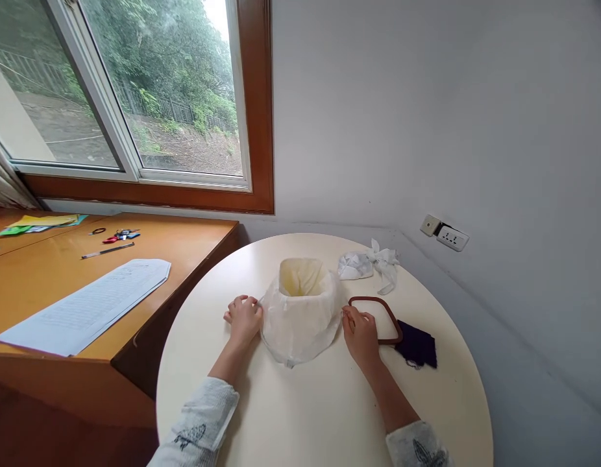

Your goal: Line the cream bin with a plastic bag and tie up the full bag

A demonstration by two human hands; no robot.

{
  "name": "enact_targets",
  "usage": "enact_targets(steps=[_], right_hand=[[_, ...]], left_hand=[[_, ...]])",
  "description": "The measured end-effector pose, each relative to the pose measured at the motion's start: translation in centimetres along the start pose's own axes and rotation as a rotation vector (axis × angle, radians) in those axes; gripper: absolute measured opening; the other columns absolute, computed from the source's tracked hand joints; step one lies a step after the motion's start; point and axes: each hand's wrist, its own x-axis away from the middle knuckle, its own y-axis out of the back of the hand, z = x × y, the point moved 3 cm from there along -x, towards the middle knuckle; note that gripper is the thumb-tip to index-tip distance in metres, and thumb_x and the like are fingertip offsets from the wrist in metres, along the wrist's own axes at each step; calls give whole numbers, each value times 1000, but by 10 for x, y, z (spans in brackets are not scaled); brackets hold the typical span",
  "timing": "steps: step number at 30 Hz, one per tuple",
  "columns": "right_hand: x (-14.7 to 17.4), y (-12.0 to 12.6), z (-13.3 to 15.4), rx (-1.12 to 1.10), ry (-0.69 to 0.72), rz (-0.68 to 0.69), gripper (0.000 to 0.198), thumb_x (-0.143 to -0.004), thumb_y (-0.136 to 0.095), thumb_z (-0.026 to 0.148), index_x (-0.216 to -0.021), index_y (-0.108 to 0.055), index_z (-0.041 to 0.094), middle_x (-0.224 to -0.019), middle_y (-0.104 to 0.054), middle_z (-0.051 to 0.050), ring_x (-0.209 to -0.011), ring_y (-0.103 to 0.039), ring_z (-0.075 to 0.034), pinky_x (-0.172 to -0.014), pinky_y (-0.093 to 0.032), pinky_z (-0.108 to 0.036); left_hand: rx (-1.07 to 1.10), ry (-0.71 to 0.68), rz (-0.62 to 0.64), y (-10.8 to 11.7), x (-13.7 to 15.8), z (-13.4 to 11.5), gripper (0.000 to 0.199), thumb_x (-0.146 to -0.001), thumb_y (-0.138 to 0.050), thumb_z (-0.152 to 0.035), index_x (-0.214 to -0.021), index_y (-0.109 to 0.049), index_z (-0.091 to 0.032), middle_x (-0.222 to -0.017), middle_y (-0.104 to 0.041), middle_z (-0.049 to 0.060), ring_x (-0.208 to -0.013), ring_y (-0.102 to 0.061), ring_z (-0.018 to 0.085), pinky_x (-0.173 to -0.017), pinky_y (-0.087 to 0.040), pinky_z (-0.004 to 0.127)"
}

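Observation:
A thin white plastic bag (300, 331) is draped over a small bin (300, 299), its edge folded outward and hanging loosely down the sides. The bin's yellowish inside shows through the lined opening. At the left side of the bag, my left hand (245, 316) is closed on its edge, fingers curled. On the opposite side my right hand (359, 332) pinches the bag's edge between thumb and fingers. Just beyond the right hand lies a brown rounded-square ring (391, 318), partly covered by that hand. A dark cloth (418, 345) lies beside the ring.
A knotted white plastic bag (368, 264) sits at the back of the round table (310, 415). To the left, a wooden desk (203, 250) carries papers (93, 308), a pen (108, 251) and keys (125, 235). Wall sockets (452, 238) are at the right.

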Motion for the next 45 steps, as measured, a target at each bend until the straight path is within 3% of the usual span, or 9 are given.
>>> enact_targets(steps=[4,8,12,19,23,29,36,40,45], right_hand=[[1,5,-2,-188,-103,-91,24,-82,-45,31,-92,-63,19,-94,-67,-8,-94,-57,-23,-92,-34,-39],[-4,10,-7,-453,-227,-169,28,-79,-48,37,-92,-64,17,-99,-67,-9,-100,-58,-24,-91,-41,-39],[-18,15,-9,-740,-350,-194,31,-80,-47,39,-94,-62,16,-101,-66,-11,-99,-61,-23,-87,-47,-39],[-50,32,10,-1090,-440,-80,26,-76,-55,39,-95,-59,21,-99,-66,-7,-92,-64,-20,-75,-54,-34],[-65,48,23,-1217,-478,-45,51,-68,-66,28,-116,-49,28,-101,-65,-2,-84,-64,-16,-67,-54,-28],[-82,84,36,-1159,-314,-82,76,-65,-67,22,-133,-35,32,-98,-64,-1,-81,-61,-13,-65,-50,-24],[-68,108,27,-1044,-258,-159,75,-62,-68,20,-131,-41,32,-99,-64,-3,-68,-56,-10,-56,-45,-21],[-48,115,14,-962,-290,-190,67,-64,-67,22,-127,-48,29,-90,-65,-3,-70,-55,-11,-57,-45,-21],[-30,122,2,-688,-287,-299,59,-64,-64,21,-122,-53,23,-81,-66,-4,-59,-51,-10,-49,-41,-22]], left_hand=[[214,55,76,0,1,-6,9,-65,-57,-27,-70,-57,-20,-79,-60,6,-85,-55,26,-73,-40,36],[485,135,179,4,-3,-16,17,-65,-56,-30,-76,-56,-18,-59,-55,-1,-55,-53,15,-55,-40,26],[692,201,344,17,-15,-33,20,-59,-61,-22,-77,-60,-14,-62,-60,1,-52,-54,12,-51,-40,23],[831,174,618,44,-28,-85,31,-62,-60,-12,-92,-67,-12,-81,-68,6,-59,-59,13,-50,-43,20],[868,96,674,57,-29,-113,45,-60,-60,-6,-103,-64,-14,-79,-67,3,-55,-56,9,-49,-43,18],[916,-55,627,79,-35,-131,61,-59,-62,-5,-117,-56,-24,-84,-66,0,-62,-57,9,-55,-45,18],[884,-73,567,101,-36,-107,17,-60,-69,-12,-76,-64,-16,-63,-59,-2,-55,-52,8,-50,-42,17],[862,-45,576,116,-30,-84,16,-59,-73,-14,-62,-57,-16,-58,-56,-3,-52,-50,7,-49,-42,16],[725,-23,594,132,-20,-65,21,-56,-77,-17,-64,-58,-16,-90,-67,7,-73,-59,15,-60,-48,23]])
